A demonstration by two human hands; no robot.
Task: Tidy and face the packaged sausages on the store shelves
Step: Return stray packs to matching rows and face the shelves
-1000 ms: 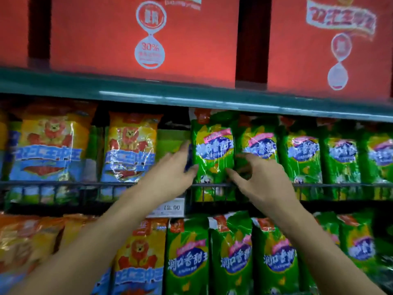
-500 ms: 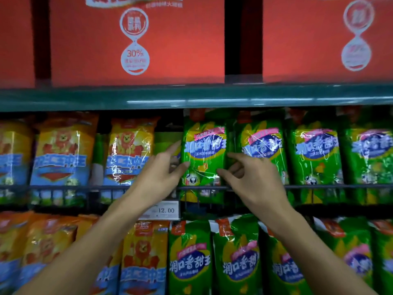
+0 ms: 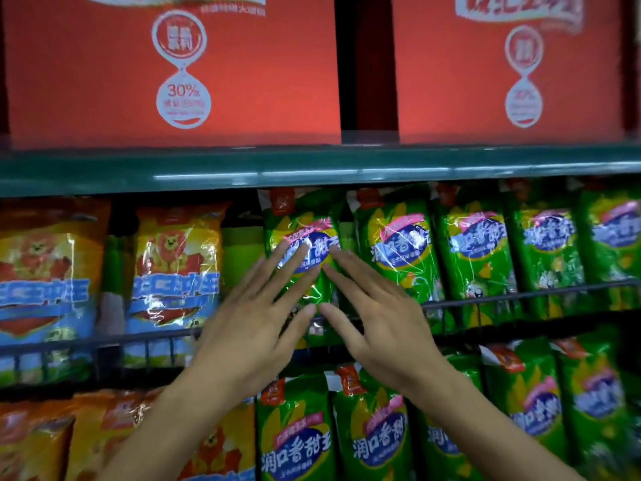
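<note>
On the middle shelf, behind the wire rail [image 3: 520, 296]: one green sausage pack [image 3: 301, 237], standing upright, long axis vertical, label facing you. It is the leftmost of the green row, with a neighbouring green pack [image 3: 399, 251] just beside it on the right and a yellow pack [image 3: 177, 269] well to the left across a gap.
Your left hand [image 3: 256, 328]: fingers straight and spread, tips laid flat on the pack's face, gripping nothing.
Your right hand [image 3: 378, 321]: likewise flat and splayed, fingertips on the same face.
Both hands meet at the pack's centre line, equally near; the pack lies straight ahead of the palms. The next push likely goes backward, squaring it upright against the row.
</note>
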